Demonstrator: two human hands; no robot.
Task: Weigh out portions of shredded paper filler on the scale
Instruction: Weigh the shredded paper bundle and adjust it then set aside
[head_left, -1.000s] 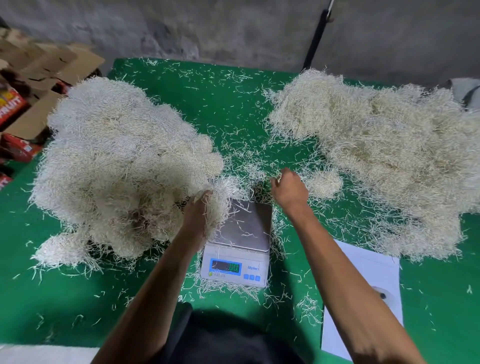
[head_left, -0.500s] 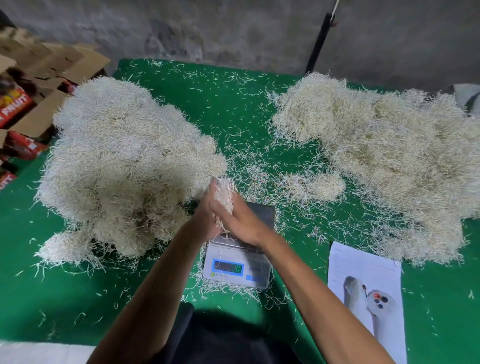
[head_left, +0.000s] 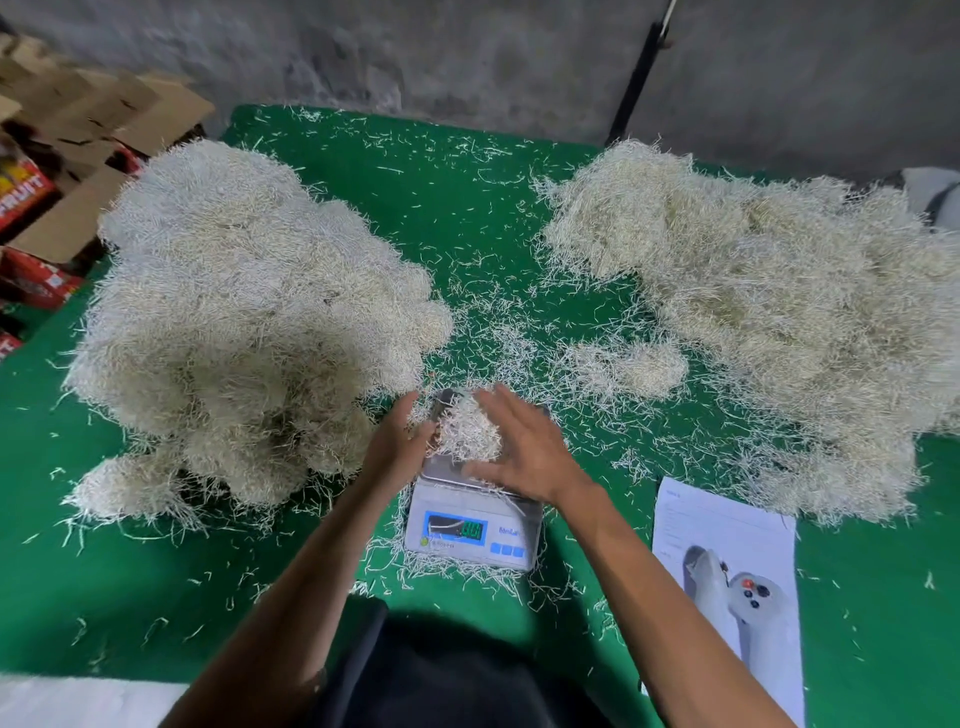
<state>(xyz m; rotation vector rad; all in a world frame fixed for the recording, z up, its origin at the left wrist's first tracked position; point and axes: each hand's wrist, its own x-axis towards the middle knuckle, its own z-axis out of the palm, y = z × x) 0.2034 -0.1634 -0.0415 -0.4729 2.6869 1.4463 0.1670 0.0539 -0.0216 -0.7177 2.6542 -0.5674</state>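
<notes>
Both the left hand and right hand, fingers spread, cup a pale shredded-paper clump on the small white digital scale near the green table's front edge

Scale — glossy plastic (metal pan); table — matt green cloth.

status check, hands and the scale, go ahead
Left hand and right hand open, cupping a shredded paper clump over the scale. Display lit, unreadable. Loose shreds on platform.

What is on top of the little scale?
A small clump of shredded paper sits on the scale platform, cupped between the left hand and right hand. The hands and clump hide most of the platform.
</notes>
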